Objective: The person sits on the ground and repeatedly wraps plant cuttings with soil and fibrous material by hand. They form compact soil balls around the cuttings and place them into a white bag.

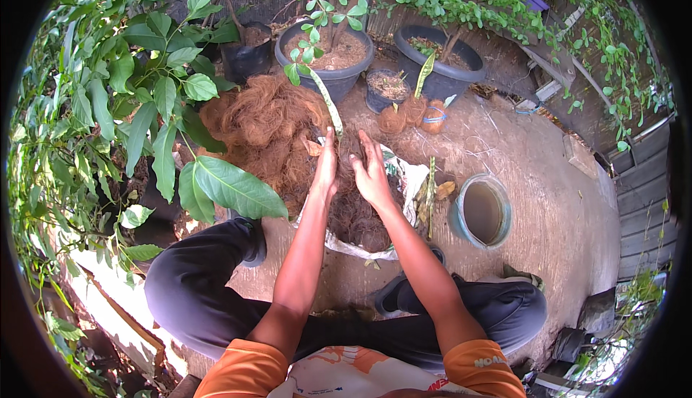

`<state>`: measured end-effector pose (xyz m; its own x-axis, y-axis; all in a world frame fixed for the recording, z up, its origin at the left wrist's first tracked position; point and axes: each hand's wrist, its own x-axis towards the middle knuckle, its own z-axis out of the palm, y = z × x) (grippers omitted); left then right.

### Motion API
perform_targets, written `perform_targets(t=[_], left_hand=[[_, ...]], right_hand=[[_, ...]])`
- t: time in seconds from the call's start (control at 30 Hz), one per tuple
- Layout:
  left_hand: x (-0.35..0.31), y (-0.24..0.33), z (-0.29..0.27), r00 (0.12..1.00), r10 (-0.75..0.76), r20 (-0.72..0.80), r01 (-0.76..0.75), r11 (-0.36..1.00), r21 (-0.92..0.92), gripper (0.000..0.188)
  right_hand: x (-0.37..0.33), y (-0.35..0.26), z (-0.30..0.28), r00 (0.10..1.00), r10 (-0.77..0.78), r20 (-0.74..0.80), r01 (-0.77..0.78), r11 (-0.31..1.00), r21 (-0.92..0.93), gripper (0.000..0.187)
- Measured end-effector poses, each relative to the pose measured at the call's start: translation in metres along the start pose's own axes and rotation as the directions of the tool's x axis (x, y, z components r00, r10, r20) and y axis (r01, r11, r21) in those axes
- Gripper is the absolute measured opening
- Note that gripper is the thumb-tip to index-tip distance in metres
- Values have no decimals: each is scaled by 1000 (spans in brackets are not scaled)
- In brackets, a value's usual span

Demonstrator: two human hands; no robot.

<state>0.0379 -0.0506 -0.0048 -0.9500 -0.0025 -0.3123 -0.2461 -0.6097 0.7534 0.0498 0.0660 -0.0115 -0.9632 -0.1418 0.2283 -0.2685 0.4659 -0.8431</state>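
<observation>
My left hand (327, 166) and my right hand (372, 175) cup a brown fibre ball (349, 146) from both sides, palms facing, fingers mostly straight. From its top rises a mottled snake plant leaf (328, 101), tilted to the left, close to my left fingertips. The ball's underside is hidden. Below my hands, dark coconut fibre (357, 221) fills an opened white sack (412, 180). A large heap of loose reddish-brown fibre (263, 121) lies to the left of my hands. Another snake plant leaf (431, 196) lies to the right of the sack.
A round bucket of murky water (483, 211) stands at right. Several finished-looking fibre balls (413, 110), one bearing a leaf, sit beyond my hands beside a small black pot (387, 90). Large potted plants (324, 59) line the back. Broad leaves (238, 185) overhang from the left.
</observation>
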Motion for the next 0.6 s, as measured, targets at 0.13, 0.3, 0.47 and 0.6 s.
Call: perform_targets(t=[0.13,0.3,0.47,0.6], left_hand=[[8,-11,0,1000,24,-11,-22,993,115,85],[5,-6,-4,998,-40,-38,46,985,166,88],[-5,10,2,996,-88,6,85,977,195,85],[-5,6,16,993,-111,46,100,975,197,84]], right_hand=[[-5,10,10,997,-75,11,76,996,-57,50],[-11,11,19,998,-55,30,55,998,-25,49],[10,13,0,998,21,57,-26,995,98,43],[16,14,0,999,48,1,-47,975,215,37]])
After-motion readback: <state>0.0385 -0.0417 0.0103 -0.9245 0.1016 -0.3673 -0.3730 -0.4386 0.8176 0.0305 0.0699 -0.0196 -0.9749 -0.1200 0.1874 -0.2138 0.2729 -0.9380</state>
